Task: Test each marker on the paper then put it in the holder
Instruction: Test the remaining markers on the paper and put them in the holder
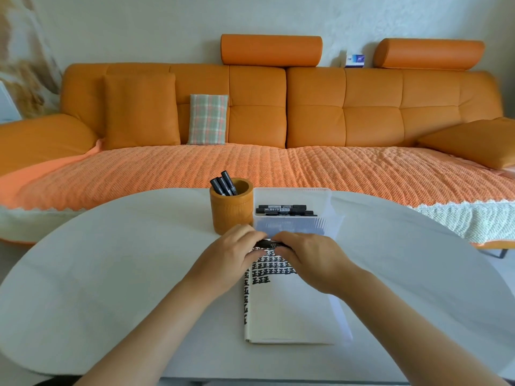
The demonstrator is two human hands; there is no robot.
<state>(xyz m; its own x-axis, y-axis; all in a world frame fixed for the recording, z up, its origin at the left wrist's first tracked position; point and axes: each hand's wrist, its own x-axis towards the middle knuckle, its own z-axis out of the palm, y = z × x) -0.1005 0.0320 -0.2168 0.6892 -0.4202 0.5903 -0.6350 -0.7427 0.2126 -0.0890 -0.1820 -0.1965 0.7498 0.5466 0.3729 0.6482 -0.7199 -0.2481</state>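
Watching from my remote desk, I saw the left hand point(231, 254) pinching one end of a black marker point(271, 243) and the right hand point(309, 260) gripping the other. They held it level over the top edge of the paper point(287, 310), a hold suited, I judged, to working the cap. Black test marks crowded the sheet's upper left. At eleven o'clock from the hands stood the holder point(231, 213) with several pens point(224, 186) inside. At one o'clock sat a clear box point(295, 227) of spares point(284, 210). Only the left hand itself lay between marker and holder.
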